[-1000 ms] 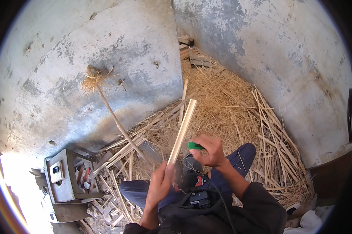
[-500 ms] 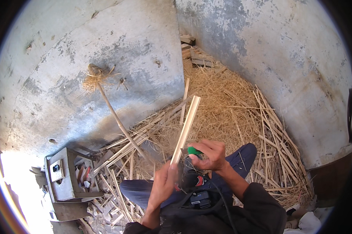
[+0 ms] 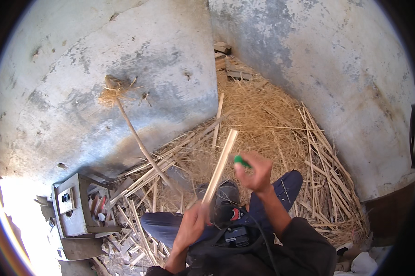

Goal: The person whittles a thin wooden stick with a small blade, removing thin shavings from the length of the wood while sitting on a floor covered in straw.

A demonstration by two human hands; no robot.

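Observation:
My left hand (image 3: 192, 224) is closed round the lower end of a pale, flat wooden strip (image 3: 221, 166), which slants up and away to the right above my crossed legs. To the right of the strip, my right hand (image 3: 258, 174) grips a small knife with a green handle (image 3: 241, 161). The knife is held apart from the strip, near its upper half. Motion smears this hand, and the blade cannot be made out clearly.
Fine shavings (image 3: 262, 115) heap up before me, with long wooden strips (image 3: 327, 184) piled on the right. A stick (image 3: 141, 142) with a frayed fibre top leans at the left wall. A worn wooden box (image 3: 76, 211) stands at lower left.
My right hand with the knife has moved up and to the right, off the strip's edge. The strip's far end has come lower and nearer to me. My left hand keeps its grip.

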